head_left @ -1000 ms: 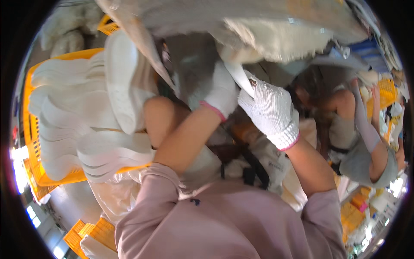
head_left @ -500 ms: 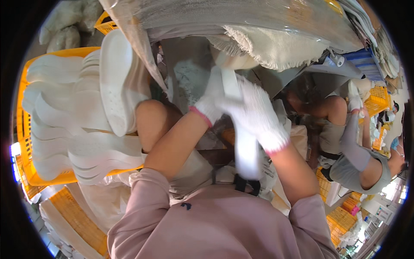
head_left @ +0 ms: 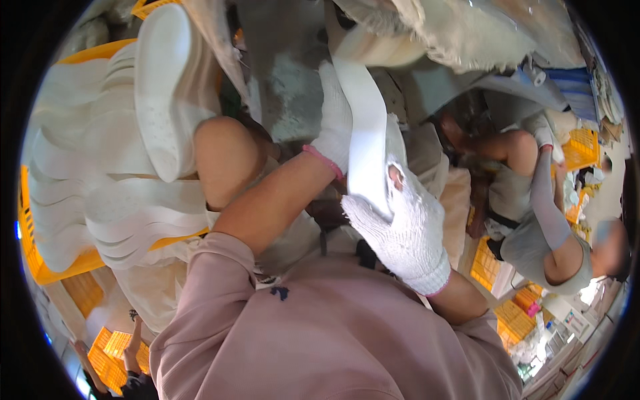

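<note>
Both my hands wear white knitted gloves. A white, curved shoe sole (head_left: pixel 367 127) is held lengthwise between them. My right hand (head_left: pixel 408 230) closes on its near end, thumb on the left and fingers along the right side; a hole in the glove bares some skin. My left hand (head_left: pixel 335 123) lies along the sole's left edge with its fingers stretched forward; its thumb is hidden. The sole's far end meets or nearly meets a blurred, tan, wheel-like part (head_left: pixel 380 50). Whether they touch, I cannot tell.
At left, a yellow crate (head_left: pixel 43 263) is heaped with white soles (head_left: pixel 143 210); one large sole (head_left: pixel 163 93) stands upright beside my knee. Shaggy cloth (head_left: pixel 460 40) hangs over the far side. On the right sits another person (head_left: pixel 560 250), with yellow crates (head_left: pixel 517 320) nearby.
The sole has turned and moved farther away, toward the tan part. My right hand has shifted nearer to me, onto the near end. The view has also shifted somewhat.
</note>
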`<action>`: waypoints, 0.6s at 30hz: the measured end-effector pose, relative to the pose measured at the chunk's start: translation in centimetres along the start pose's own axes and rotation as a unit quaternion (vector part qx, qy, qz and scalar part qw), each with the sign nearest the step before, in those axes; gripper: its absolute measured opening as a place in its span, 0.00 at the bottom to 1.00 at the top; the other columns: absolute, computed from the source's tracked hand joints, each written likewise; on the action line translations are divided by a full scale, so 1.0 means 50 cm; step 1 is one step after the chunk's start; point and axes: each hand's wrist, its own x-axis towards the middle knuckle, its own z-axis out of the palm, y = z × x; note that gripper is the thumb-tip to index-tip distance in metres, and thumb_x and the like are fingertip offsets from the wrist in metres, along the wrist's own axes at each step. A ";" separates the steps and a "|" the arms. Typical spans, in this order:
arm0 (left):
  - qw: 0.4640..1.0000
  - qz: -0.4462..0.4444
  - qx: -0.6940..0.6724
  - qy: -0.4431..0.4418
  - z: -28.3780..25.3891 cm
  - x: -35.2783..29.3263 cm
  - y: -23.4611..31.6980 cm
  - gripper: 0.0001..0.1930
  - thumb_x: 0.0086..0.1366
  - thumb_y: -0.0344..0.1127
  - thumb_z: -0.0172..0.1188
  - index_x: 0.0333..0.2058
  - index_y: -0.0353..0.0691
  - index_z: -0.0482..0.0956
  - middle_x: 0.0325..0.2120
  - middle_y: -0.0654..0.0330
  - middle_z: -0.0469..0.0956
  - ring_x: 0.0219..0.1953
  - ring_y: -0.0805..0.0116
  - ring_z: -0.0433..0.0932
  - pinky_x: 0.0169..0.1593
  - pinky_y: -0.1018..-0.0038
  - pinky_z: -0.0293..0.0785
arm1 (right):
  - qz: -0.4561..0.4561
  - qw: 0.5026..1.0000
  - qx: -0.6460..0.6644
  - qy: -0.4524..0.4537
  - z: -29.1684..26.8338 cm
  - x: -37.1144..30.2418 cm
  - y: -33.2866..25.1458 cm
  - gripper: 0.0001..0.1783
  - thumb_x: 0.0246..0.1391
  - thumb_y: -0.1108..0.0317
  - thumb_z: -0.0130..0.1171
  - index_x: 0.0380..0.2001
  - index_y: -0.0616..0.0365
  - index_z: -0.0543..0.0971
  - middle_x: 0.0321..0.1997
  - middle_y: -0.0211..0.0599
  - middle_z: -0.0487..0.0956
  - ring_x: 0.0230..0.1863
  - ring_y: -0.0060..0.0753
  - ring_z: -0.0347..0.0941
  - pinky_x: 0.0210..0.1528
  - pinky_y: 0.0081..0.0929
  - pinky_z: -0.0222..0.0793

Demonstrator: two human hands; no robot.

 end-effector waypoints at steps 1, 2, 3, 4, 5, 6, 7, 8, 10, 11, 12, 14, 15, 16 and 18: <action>0.996 -0.011 -0.002 0.083 0.000 0.009 0.005 0.50 0.68 0.85 0.45 0.61 0.40 0.77 0.52 0.51 0.82 0.51 0.50 0.82 0.53 0.53 0.82 | 0.002 1.000 -0.013 0.014 -0.001 0.003 0.002 0.24 0.53 0.62 0.79 0.49 0.61 0.82 0.39 0.49 0.85 0.39 0.53 0.86 0.43 0.40 0.82; 0.996 -0.005 -0.013 0.085 0.000 0.023 0.018 0.48 0.70 0.83 0.44 0.61 0.41 0.77 0.52 0.50 0.82 0.52 0.49 0.81 0.54 0.52 0.81 | -0.010 1.000 -0.014 0.027 0.000 0.026 -0.006 0.23 0.53 0.62 0.79 0.47 0.60 0.82 0.39 0.48 0.86 0.39 0.53 0.86 0.42 0.40 0.82; 0.996 -0.001 -0.024 0.084 0.003 0.042 0.038 0.46 0.71 0.81 0.44 0.61 0.41 0.78 0.53 0.50 0.82 0.53 0.48 0.81 0.56 0.51 0.81 | -0.020 0.999 -0.016 0.040 -0.004 0.065 -0.015 0.22 0.52 0.62 0.80 0.46 0.59 0.82 0.38 0.47 0.86 0.38 0.53 0.86 0.41 0.40 0.82; 0.996 0.001 -0.037 0.084 0.006 0.060 0.058 0.45 0.73 0.79 0.43 0.61 0.41 0.78 0.54 0.49 0.82 0.54 0.47 0.80 0.57 0.50 0.80 | -0.057 0.996 -0.027 0.066 -0.002 0.121 -0.031 0.22 0.51 0.62 0.80 0.45 0.58 0.82 0.38 0.44 0.87 0.38 0.53 0.86 0.41 0.41 0.82; 0.995 -0.001 -0.053 0.085 0.009 0.076 0.075 0.43 0.74 0.77 0.43 0.61 0.42 0.78 0.54 0.49 0.82 0.56 0.47 0.80 0.58 0.49 0.80 | -0.006 0.999 0.002 0.040 -0.003 0.168 -0.038 0.21 0.51 0.61 0.79 0.45 0.57 0.83 0.37 0.44 0.87 0.38 0.54 0.86 0.41 0.41 0.83; 0.994 -0.005 -0.071 0.088 0.014 0.086 0.089 0.41 0.75 0.76 0.42 0.61 0.42 0.78 0.55 0.48 0.82 0.57 0.46 0.79 0.59 0.48 0.79 | -0.049 0.994 -0.006 0.093 0.003 0.203 -0.035 0.21 0.50 0.60 0.79 0.44 0.57 0.83 0.35 0.45 0.87 0.38 0.54 0.86 0.41 0.42 0.83; 0.989 -0.037 -0.120 0.076 0.017 0.090 0.097 0.40 0.77 0.74 0.42 0.61 0.43 0.79 0.56 0.47 0.82 0.58 0.45 0.79 0.60 0.47 0.79 | -0.072 0.991 -0.018 0.114 0.008 0.229 -0.031 0.22 0.50 0.58 0.79 0.44 0.57 0.83 0.34 0.46 0.87 0.38 0.55 0.86 0.42 0.43 0.83; 0.997 0.056 0.009 0.061 0.019 0.090 0.106 0.37 0.78 0.69 0.42 0.61 0.41 0.78 0.56 0.48 0.82 0.60 0.47 0.78 0.60 0.50 0.79 | -0.088 0.989 -0.048 0.109 0.020 0.256 -0.022 0.23 0.50 0.57 0.79 0.44 0.57 0.84 0.34 0.46 0.87 0.37 0.55 0.86 0.42 0.43 0.83; 0.981 0.005 0.112 0.158 0.018 0.075 0.106 0.29 0.78 0.52 0.41 0.60 0.36 0.78 0.56 0.49 0.83 0.61 0.49 0.80 0.61 0.56 0.80 | -0.083 0.987 -0.045 0.132 0.034 0.269 -0.010 0.24 0.50 0.51 0.78 0.43 0.56 0.85 0.36 0.47 0.87 0.36 0.53 0.86 0.40 0.42 0.82; 0.961 0.048 0.169 0.216 0.012 0.061 0.098 0.29 0.77 0.53 0.42 0.56 0.32 0.79 0.52 0.47 0.84 0.54 0.49 0.84 0.59 0.57 0.81 | -0.084 0.986 -0.013 0.143 0.038 0.265 -0.009 0.25 0.50 0.50 0.78 0.43 0.57 0.85 0.34 0.48 0.87 0.35 0.54 0.86 0.40 0.42 0.82; 0.977 0.010 0.118 0.177 0.004 0.055 0.097 0.29 0.76 0.54 0.45 0.54 0.32 0.80 0.50 0.46 0.85 0.51 0.49 0.85 0.57 0.58 0.82 | -0.104 0.979 0.015 0.176 0.046 0.256 -0.002 0.26 0.50 0.49 0.78 0.43 0.57 0.85 0.33 0.48 0.87 0.35 0.54 0.86 0.40 0.42 0.82; 0.987 0.003 0.140 0.084 -0.018 0.042 0.084 0.29 0.76 0.56 0.47 0.51 0.32 0.80 0.47 0.44 0.85 0.46 0.50 0.87 0.54 0.58 0.83 | -0.101 0.968 0.062 0.219 0.058 0.245 -0.001 0.28 0.50 0.45 0.77 0.42 0.58 0.86 0.32 0.49 0.87 0.35 0.55 0.86 0.40 0.44 0.82; 0.978 0.056 0.196 0.034 -0.032 0.041 0.081 0.29 0.76 0.56 0.47 0.50 0.32 0.80 0.47 0.44 0.85 0.46 0.50 0.87 0.54 0.58 0.83 | -0.024 0.977 0.047 0.205 0.061 0.249 -0.004 0.26 0.50 0.47 0.78 0.41 0.58 0.87 0.33 0.49 0.88 0.36 0.54 0.87 0.42 0.43 0.82; 0.964 0.142 0.226 -0.019 -0.042 0.044 0.071 0.27 0.77 0.54 0.48 0.50 0.32 0.80 0.46 0.45 0.85 0.46 0.51 0.86 0.54 0.59 0.82 | 0.002 0.979 0.034 0.199 0.068 0.250 -0.007 0.25 0.49 0.49 0.79 0.40 0.59 0.87 0.34 0.48 0.88 0.38 0.53 0.87 0.43 0.42 0.82; 0.942 0.227 0.246 0.005 -0.062 0.054 0.057 0.22 0.79 0.48 0.49 0.50 0.32 0.78 0.45 0.49 0.85 0.47 0.54 0.85 0.56 0.61 0.80 | 0.010 0.979 -0.011 0.202 0.076 0.263 -0.014 0.24 0.50 0.50 0.79 0.40 0.59 0.89 0.37 0.49 0.89 0.41 0.52 0.87 0.46 0.41 0.82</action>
